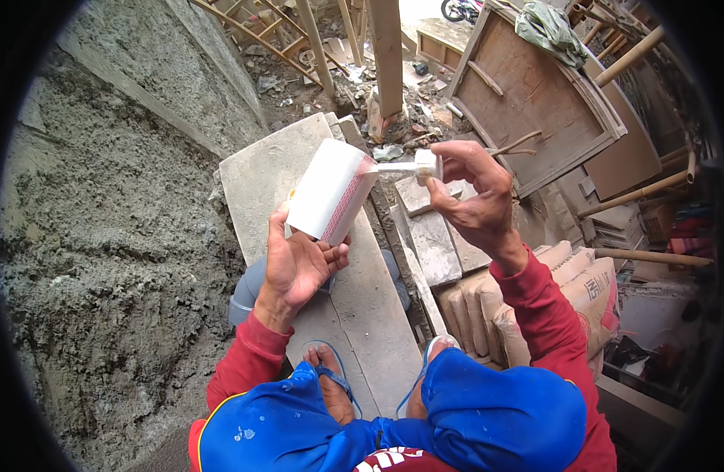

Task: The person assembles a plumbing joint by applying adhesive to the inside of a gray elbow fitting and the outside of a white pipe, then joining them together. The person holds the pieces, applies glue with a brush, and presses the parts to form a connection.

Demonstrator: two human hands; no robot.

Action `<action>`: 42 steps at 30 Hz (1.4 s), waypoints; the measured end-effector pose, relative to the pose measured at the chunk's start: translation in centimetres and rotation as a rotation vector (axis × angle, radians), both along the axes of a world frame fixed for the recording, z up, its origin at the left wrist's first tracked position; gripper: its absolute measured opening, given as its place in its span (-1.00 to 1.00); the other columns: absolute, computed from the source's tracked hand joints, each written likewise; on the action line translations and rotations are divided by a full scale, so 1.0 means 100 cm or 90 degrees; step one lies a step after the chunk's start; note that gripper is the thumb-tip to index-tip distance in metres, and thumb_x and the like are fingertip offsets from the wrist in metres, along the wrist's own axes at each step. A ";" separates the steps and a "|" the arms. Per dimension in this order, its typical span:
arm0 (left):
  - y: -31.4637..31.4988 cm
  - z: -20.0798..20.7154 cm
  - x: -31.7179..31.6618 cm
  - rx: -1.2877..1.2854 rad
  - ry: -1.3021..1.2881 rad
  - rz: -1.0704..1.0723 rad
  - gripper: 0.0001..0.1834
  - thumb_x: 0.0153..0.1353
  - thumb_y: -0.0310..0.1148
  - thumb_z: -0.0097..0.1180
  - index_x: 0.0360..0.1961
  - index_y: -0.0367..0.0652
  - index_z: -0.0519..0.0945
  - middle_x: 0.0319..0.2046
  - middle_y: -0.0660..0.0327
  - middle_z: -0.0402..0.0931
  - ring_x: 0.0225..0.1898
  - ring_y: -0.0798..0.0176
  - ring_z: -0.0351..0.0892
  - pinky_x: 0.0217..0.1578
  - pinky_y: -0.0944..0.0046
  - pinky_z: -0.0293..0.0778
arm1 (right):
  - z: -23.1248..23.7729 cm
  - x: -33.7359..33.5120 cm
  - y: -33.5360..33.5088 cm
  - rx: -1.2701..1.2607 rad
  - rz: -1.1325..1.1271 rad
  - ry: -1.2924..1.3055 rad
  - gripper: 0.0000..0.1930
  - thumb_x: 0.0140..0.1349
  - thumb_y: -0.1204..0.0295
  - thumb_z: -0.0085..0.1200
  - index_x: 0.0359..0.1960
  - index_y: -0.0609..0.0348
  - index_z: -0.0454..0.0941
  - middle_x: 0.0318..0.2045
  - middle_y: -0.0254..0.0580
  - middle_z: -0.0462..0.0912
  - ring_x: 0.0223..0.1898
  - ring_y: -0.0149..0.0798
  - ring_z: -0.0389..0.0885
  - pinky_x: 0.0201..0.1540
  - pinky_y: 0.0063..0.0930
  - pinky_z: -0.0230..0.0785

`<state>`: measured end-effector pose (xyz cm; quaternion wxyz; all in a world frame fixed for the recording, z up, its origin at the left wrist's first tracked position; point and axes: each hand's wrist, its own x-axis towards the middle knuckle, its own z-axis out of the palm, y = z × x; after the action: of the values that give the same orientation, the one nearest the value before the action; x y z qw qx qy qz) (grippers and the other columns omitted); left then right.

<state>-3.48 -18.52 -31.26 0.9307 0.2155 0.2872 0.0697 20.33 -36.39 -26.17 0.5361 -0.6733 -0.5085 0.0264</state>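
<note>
My left hand (295, 263) holds a short white cylinder (322, 189), which looks like a piece of plastic pipe. A red patterned band runs along its side. The cylinder is tilted, and its far side is hidden. Pinched between the thumb and fingers of my right hand (481, 193) is a white cap with a brush stem (397, 167). The stem points left, and its tip touches the cylinder near the upper right edge, beside the red band. Beneath my left wrist, a grey pipe (250, 293) shows at the edge of the plank.
My sandalled feet (338, 381) stand on a narrow plank platform (362, 315). A rough cement wall (126, 236) rises at left. Stacked paper sacks (586, 295) and blocks (432, 244) lie at right. Beyond are a wooden post (387, 63), rubble, a wooden panel (535, 102) and bamboo poles.
</note>
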 end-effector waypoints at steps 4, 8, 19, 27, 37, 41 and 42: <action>-0.001 0.001 -0.002 -0.043 -0.042 -0.005 -0.03 0.39 0.43 -0.28 0.38 -0.31 0.38 -0.02 -0.10 0.60 -0.20 0.10 0.64 -0.04 0.07 0.61 | -0.005 -0.001 0.000 0.059 -0.010 0.146 -0.62 0.17 0.55 0.36 0.05 0.28 0.64 -0.15 -0.12 0.72 -0.26 -0.37 0.78 -0.15 -0.48 0.68; -0.008 0.004 0.000 -0.004 -0.005 -0.005 -0.01 0.39 0.43 -0.27 0.39 -0.32 0.37 0.01 -0.08 0.59 -0.18 0.11 0.64 -0.03 0.07 0.60 | 0.000 -0.001 0.016 0.111 0.007 0.136 -0.63 0.22 0.55 0.34 0.07 0.29 0.62 -0.15 -0.11 0.71 -0.25 -0.36 0.78 -0.12 -0.47 0.70; -0.007 0.002 -0.005 -0.041 -0.051 0.004 0.00 0.40 0.44 -0.27 0.40 -0.34 0.36 0.01 -0.09 0.59 -0.17 0.10 0.63 -0.02 0.06 0.59 | 0.006 -0.009 0.005 0.061 -0.018 0.084 -0.62 0.25 0.67 0.27 0.11 0.33 0.56 -0.12 -0.18 0.72 -0.15 -0.42 0.76 -0.06 -0.53 0.63; -0.011 0.010 -0.003 -0.083 -0.101 0.026 -0.05 0.39 0.39 -0.23 0.37 -0.31 0.41 -0.03 -0.02 0.57 -0.21 0.14 0.53 -0.05 0.10 0.54 | -0.023 -0.015 0.003 0.080 -0.033 0.135 -0.62 0.17 0.59 0.34 0.04 0.31 0.60 -0.14 -0.11 0.69 -0.21 -0.31 0.81 -0.08 -0.46 0.72; -0.010 0.005 -0.002 -0.048 -0.088 0.030 -0.08 0.40 0.39 -0.23 0.38 -0.26 0.40 0.03 -0.06 0.60 -0.15 0.06 0.64 -0.05 0.02 0.60 | -0.025 -0.010 0.001 0.095 0.007 0.199 -0.60 0.20 0.64 0.34 0.09 0.33 0.57 -0.16 -0.20 0.70 -0.17 -0.41 0.75 -0.04 -0.52 0.65; -0.003 0.011 -0.006 0.031 -0.069 0.020 -0.09 0.40 0.38 -0.18 0.39 -0.24 0.36 0.07 -0.02 0.58 -0.11 0.10 0.63 -0.06 0.06 0.59 | -0.019 0.001 -0.006 0.093 0.005 0.048 -0.62 0.19 0.65 0.30 0.07 0.34 0.58 -0.15 -0.17 0.70 -0.21 -0.39 0.78 -0.07 -0.48 0.71; -0.004 0.013 -0.008 0.115 -0.068 0.034 -0.10 0.39 0.37 -0.16 0.40 -0.22 0.34 0.09 0.01 0.57 -0.09 0.12 0.62 -0.07 0.09 0.57 | -0.015 0.002 -0.009 0.104 0.032 0.145 -0.62 0.18 0.64 0.30 0.06 0.33 0.59 -0.12 -0.14 0.71 -0.20 -0.37 0.78 -0.06 -0.47 0.70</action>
<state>-4.27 -18.91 -29.94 0.9193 0.2868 0.2353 0.1317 20.58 -37.30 -27.64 0.6427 -0.6070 -0.4615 0.0744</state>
